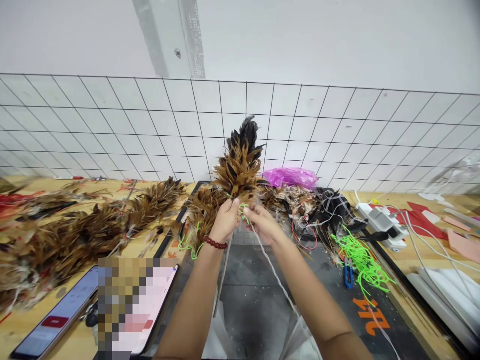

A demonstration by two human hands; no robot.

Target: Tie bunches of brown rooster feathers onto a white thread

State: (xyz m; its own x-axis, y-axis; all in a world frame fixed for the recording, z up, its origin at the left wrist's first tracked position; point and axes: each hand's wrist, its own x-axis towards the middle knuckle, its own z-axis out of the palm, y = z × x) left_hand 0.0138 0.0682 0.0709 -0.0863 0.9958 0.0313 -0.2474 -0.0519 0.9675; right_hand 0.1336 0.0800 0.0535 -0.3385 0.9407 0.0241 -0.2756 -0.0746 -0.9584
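Observation:
An upright bundle of brown and black feathers (242,160) stands in front of me, its dark tip pointing up. My left hand (226,220), with a dark red bead bracelet (215,243) on the wrist, is closed on the lower end of this bundle. My right hand (263,223) is closed beside it in a pinch at a bright green string (244,205). A thin stick (222,272) runs down from below my left hand. From near my right fingers a white twisted cord (273,270) hangs toward me. The fingertips partly hide the binding point.
Long feather strands (86,235) lie on the left of the wooden table. Two phones (56,315) rest at front left. On the right are loose green strings (362,262), blue snips (348,275), a white power strip (382,222) with cables and a pink plastic bag (290,177). Behind stands a wire grid (303,115).

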